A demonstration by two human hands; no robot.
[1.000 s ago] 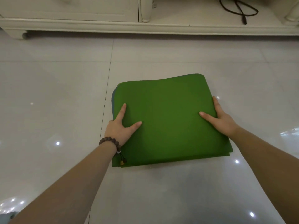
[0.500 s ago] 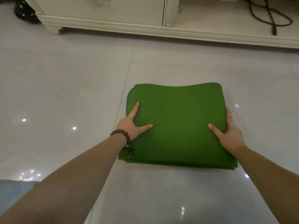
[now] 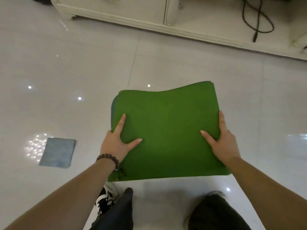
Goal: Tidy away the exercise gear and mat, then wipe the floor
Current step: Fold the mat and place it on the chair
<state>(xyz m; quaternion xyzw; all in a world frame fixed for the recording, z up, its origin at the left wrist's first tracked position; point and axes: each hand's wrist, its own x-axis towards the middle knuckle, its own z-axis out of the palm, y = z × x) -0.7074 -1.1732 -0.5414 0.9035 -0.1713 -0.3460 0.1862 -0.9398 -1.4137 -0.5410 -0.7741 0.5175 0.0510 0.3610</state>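
Both hands' grip (image 3: 116, 143) (image 3: 221, 140) clasps the folded mat (image 3: 167, 130) above glossy white floor tiles (image 3: 66, 63).

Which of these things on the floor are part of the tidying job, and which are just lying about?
Part of the job:
- folded green mat, gripped by the left hand and right hand
- blue-grey cloth on the tiled floor

Just lying about:
- black cable
- white cabinet

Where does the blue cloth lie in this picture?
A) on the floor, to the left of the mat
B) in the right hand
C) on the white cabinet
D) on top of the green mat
A: the blue cloth lies flat on the floor, left of the folded green mat and apart from it, with neither hand on it.
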